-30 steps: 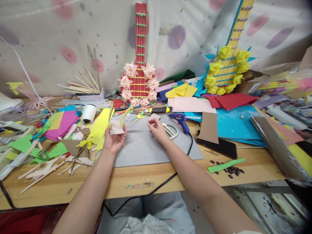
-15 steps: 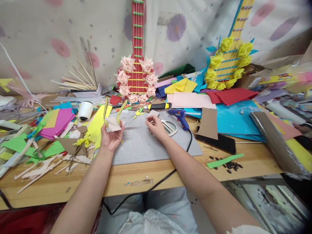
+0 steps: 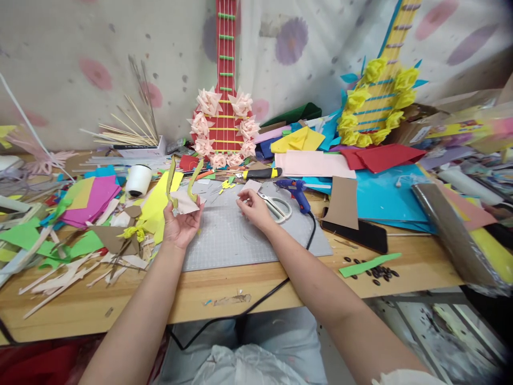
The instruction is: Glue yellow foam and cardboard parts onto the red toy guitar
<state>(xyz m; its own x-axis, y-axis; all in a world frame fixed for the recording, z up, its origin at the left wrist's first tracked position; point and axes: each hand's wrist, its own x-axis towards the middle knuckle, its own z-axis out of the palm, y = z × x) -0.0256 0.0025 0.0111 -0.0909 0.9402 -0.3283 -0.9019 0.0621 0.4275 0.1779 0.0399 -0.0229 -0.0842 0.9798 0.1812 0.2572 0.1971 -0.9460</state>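
Above the left part of the grey cutting mat (image 3: 224, 251), my left hand (image 3: 181, 229) is closed round a small pale pink paper piece (image 3: 186, 203) with two curved olive-green strips (image 3: 171, 179) standing up from it. My right hand (image 3: 256, 210) hovers over the middle of the mat, thumb and fingertips pinched together. Whatever may be between them is too small to make out. White-handled scissors (image 3: 285, 207) lie just right of that hand, partly covered by it. A small pale pink paper square (image 3: 251, 185) rests behind its fingers. Farther right is a blue glue gun (image 3: 296, 191).
Paper scraps (image 3: 76, 272) and a white roll (image 3: 138, 180) crowd the left side. A red paper guitar (image 3: 225, 125) and a yellow one (image 3: 374, 109) stand behind. At right lie a black phone (image 3: 372, 239) and black beads (image 3: 379, 275). A black cord (image 3: 262, 302) crosses the table edge.
My left hand has shifted slightly left with the pink piece and its green strips, which have tilted a little. My right hand stays pinched, nearly in place. The view has moved slightly.
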